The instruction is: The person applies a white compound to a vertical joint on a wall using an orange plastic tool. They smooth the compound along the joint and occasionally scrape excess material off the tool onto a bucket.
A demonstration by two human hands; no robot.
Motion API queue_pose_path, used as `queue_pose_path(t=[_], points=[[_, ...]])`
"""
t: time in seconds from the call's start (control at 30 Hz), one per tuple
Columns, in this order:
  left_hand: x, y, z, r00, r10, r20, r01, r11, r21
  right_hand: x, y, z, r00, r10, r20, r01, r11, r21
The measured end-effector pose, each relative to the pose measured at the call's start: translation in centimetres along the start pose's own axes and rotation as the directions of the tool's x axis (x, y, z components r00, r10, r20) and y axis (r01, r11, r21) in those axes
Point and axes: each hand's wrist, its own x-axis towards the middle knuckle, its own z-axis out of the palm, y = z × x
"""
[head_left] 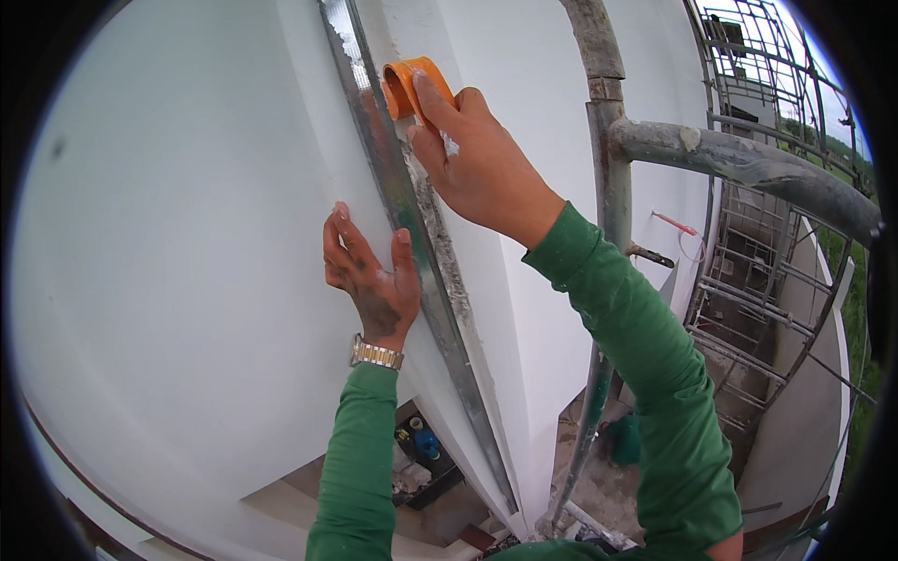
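Fingers (436,101) of the right hand (486,168), near twelve o'clock in the head view, pinch an orange curved tool (423,82) beside the metal strip (426,248), which runs from eleven toward half past five. The right forearm slants up from five o'clock, knuckles uppermost. Toward nine o'clock, the left hand (374,280) is raised just beside the strip — fingers loosely spread and slightly bent, thumb apart — its forearm rising from seven.
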Motion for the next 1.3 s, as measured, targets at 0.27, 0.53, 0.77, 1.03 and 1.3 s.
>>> queue_pose_path(t=[0.27,0.53,0.77,1.03,1.3], points=[[0.2,0.2,0.0,1.000,-0.025,0.005,0.025,1.000,-0.011,-6.2,-0.9,-1.1,0.993,0.107,-0.045,-0.100,0.985,0.139],[-0.1,0.1,-0.1,1.000,-0.025,-0.004,0.025,0.998,-0.054,-15.7,-3.4,-3.0,0.608,0.736,0.298,-0.440,0.001,0.898],[0.2,0.2,-0.5,0.998,-0.050,-0.030,0.043,0.981,-0.187,-10.1,0.9,-1.8,0.719,0.691,0.070,-0.405,0.335,0.851],[-0.2,-0.7,0.2,0.997,-0.071,0.022,0.073,0.989,-0.129,-0.7,6.7,0.9,0.947,0.073,-0.314,0.050,0.929,0.367],[-0.3,-0.5,-0.1,0.998,-0.065,0.006,0.065,0.986,-0.154,3.9,8.3,0.9,0.918,-0.008,-0.396,0.069,0.988,0.139]])
